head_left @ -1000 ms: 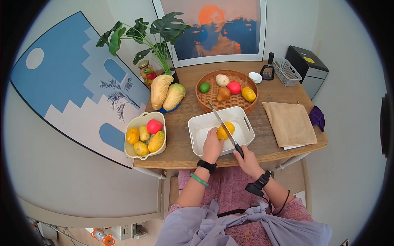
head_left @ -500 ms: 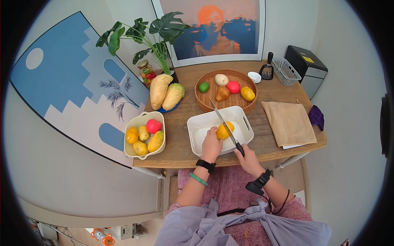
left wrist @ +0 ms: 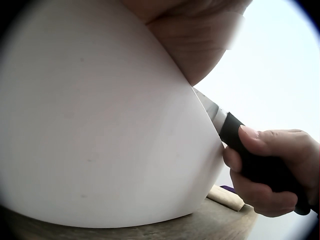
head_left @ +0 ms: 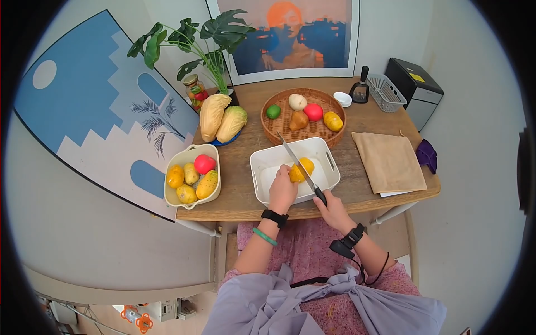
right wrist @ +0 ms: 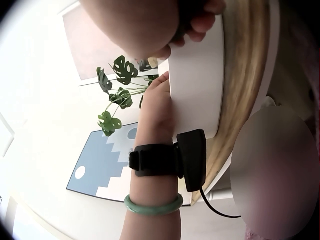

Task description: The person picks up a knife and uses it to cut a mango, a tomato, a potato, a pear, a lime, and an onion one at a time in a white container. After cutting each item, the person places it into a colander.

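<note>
In the head view, my left hand holds a yellow fruit inside a white bin, fingers at its left side. My right hand grips the black handle of a long knife, seen closer in the left wrist view with the fingers wrapped round it. The knife blade runs diagonally across the fruit, its tip pointing toward the far rim of the bin. From the left wrist, the bin's wall hides the fruit and most of the blade.
A cream basket of fruit and vegetables stands left, Chinese cabbages behind it. Beyond the bin lies a round wicker tray of produce. To the right are a tan cloth bag, a grey basket and a black grater-like tool.
The head view has shifted a little, so the table's contents sit slightly higher and further left. The knife slides slightly over the fruit; both hands keep their holds.
</note>
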`<state>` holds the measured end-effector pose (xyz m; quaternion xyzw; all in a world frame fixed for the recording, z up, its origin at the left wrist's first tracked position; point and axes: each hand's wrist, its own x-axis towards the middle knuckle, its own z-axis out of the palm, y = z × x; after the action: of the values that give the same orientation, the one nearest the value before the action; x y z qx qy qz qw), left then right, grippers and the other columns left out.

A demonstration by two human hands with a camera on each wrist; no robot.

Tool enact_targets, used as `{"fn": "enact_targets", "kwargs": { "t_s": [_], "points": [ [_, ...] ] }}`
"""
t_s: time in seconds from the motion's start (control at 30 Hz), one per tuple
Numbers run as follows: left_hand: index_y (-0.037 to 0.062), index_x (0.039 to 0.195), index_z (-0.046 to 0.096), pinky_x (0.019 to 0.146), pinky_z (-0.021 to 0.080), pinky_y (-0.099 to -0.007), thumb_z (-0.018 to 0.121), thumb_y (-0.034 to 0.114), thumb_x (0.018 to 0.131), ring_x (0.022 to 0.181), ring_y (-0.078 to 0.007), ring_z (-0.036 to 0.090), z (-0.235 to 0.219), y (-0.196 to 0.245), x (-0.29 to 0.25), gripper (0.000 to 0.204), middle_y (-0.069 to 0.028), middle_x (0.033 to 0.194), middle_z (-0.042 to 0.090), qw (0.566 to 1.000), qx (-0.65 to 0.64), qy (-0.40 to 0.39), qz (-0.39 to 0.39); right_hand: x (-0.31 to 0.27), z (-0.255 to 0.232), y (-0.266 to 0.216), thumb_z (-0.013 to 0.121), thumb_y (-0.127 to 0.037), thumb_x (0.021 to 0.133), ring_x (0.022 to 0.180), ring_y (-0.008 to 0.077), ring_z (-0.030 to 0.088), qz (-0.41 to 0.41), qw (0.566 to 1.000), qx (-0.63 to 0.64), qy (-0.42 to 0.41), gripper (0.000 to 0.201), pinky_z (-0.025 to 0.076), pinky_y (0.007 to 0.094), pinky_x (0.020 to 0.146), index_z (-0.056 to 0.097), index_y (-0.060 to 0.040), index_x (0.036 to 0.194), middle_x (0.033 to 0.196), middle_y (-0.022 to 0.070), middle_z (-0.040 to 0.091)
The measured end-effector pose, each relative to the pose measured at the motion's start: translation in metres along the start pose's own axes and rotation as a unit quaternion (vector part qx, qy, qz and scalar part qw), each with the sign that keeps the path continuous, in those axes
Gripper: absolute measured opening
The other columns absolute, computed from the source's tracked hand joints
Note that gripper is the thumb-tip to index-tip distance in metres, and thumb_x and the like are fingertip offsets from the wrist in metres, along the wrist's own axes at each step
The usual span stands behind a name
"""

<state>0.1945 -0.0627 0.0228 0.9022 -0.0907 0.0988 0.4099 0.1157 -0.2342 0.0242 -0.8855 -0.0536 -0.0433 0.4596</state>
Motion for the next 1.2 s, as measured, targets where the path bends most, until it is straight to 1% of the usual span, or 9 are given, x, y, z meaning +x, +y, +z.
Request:
{"fn": "enact_targets", "kwargs": {
  "t_s": [0.07, 0.13, 0.2, 0.3, 0.47, 0.6, 0.73, 0.8, 1.2],
  "points": [
    [0.0031, 0.111, 0.046, 0.078, 0.050, -0.0461, 0.064, 0.002, 0.078, 0.095, -0.0415, 0.060, -0.0010, 0.0010, -0.0006, 0.038, -0.0218, 0.106, 0.059, 1.000, 0.005, -0.003, -0.005, -0.0002, -0.0001, 0.0008, 0.054, -0.031, 0.096, 0.072, 0.0474, 0.059, -0.001, 1.000, -0.006, -0.006, 0.034, 0.045, 0.0494, 0.061, 0.047, 0.0018, 0.090, 0.071, 0.0279, 0.059],
    [0.0035, 0.112, 0.046, 0.078, 0.050, -0.0459, 0.065, 0.002, 0.078, 0.094, -0.0408, 0.060, -0.0017, 0.0018, -0.0006, 0.039, -0.0214, 0.106, 0.059, 1.000, 0.009, -0.006, -0.010, -0.0012, 0.0008, 0.0016, 0.054, -0.031, 0.096, 0.072, 0.0478, 0.059, 0.004, 1.000, 0.010, 0.022, 0.034, 0.045, 0.0494, 0.061, 0.047, 0.0022, 0.091, 0.072, 0.0284, 0.059],
    [0.0039, 0.117, 0.047, 0.079, 0.051, -0.0458, 0.065, 0.004, 0.078, 0.094, -0.0393, 0.061, -0.0016, 0.0017, -0.0011, 0.043, -0.0203, 0.107, 0.060, 1.000, 0.019, -0.006, -0.013, -0.0001, 0.0023, 0.0054, 0.054, -0.031, 0.096, 0.073, 0.0478, 0.060, 0.006, 1.000, 0.005, 0.024, 0.034, 0.045, 0.0493, 0.061, 0.047, 0.0023, 0.092, 0.072, 0.0286, 0.059],
    [0.0041, 0.120, 0.048, 0.079, 0.051, -0.0451, 0.066, 0.007, 0.078, 0.094, -0.0385, 0.061, -0.0007, 0.0006, -0.0011, 0.045, -0.0198, 0.107, 0.060, 0.999, 0.036, -0.004, -0.001, -0.0016, 0.0020, 0.0062, 0.054, -0.030, 0.096, 0.074, 0.0479, 0.060, 0.010, 0.999, 0.008, 0.032, 0.033, 0.046, 0.0492, 0.062, 0.047, 0.0025, 0.093, 0.073, 0.0290, 0.060],
    [0.0039, 0.117, 0.052, 0.078, 0.052, -0.0444, 0.068, 0.015, 0.080, 0.094, -0.0377, 0.062, -0.0010, 0.0017, -0.0012, 0.042, -0.0192, 0.106, 0.060, 0.999, 0.049, -0.004, 0.007, -0.0010, -0.0006, 0.0074, 0.054, -0.029, 0.096, 0.075, 0.0479, 0.061, 0.024, 0.999, 0.010, 0.035, 0.033, 0.046, 0.0488, 0.063, 0.048, 0.0027, 0.094, 0.073, 0.0293, 0.060],
    [0.0034, 0.116, 0.052, 0.078, 0.052, -0.0442, 0.070, 0.021, 0.081, 0.094, -0.0367, 0.062, -0.0022, 0.0047, -0.0009, 0.044, -0.0186, 0.106, 0.060, 0.999, 0.054, -0.004, 0.001, -0.0011, -0.0003, 0.0095, 0.055, -0.029, 0.096, 0.075, 0.0478, 0.061, 0.013, 0.999, 0.011, 0.042, 0.033, 0.046, 0.0488, 0.063, 0.048, 0.0030, 0.094, 0.074, 0.0292, 0.060],
    [0.0034, 0.116, 0.052, 0.078, 0.052, -0.0439, 0.071, 0.021, 0.080, 0.094, -0.0368, 0.062, -0.0025, 0.0046, -0.0012, 0.044, -0.0186, 0.106, 0.061, 0.999, 0.050, -0.004, 0.003, -0.0004, -0.0020, 0.0094, 0.055, -0.029, 0.096, 0.075, 0.0480, 0.061, 0.009, 0.999, 0.013, 0.043, 0.032, 0.046, 0.0490, 0.063, 0.049, 0.0029, 0.095, 0.074, 0.0292, 0.060],
    [0.0028, 0.115, 0.051, 0.081, 0.050, -0.0423, 0.070, 0.022, 0.081, 0.099, -0.0362, 0.060, -0.0042, 0.0053, -0.0009, 0.043, -0.0202, 0.109, 0.060, 0.998, 0.050, -0.024, -0.010, -0.0012, -0.0018, 0.0067, 0.055, -0.028, 0.096, 0.075, 0.0479, 0.061, 0.010, 0.998, 0.016, 0.053, 0.032, 0.046, 0.0491, 0.063, 0.049, 0.0029, 0.095, 0.074, 0.0292, 0.060],
    [0.0048, 0.108, 0.046, 0.078, 0.050, -0.0439, 0.070, 0.016, 0.078, 0.097, -0.0377, 0.060, -0.0013, 0.0026, -0.0002, 0.041, -0.0193, 0.105, 0.059, 0.999, 0.048, -0.015, -0.006, -0.0019, -0.0056, 0.0045, 0.054, -0.027, 0.096, 0.077, 0.0483, 0.061, 0.018, 0.998, 0.018, 0.066, 0.030, 0.047, 0.0493, 0.065, 0.049, 0.0029, 0.096, 0.077, 0.0293, 0.061]
  ]
}}
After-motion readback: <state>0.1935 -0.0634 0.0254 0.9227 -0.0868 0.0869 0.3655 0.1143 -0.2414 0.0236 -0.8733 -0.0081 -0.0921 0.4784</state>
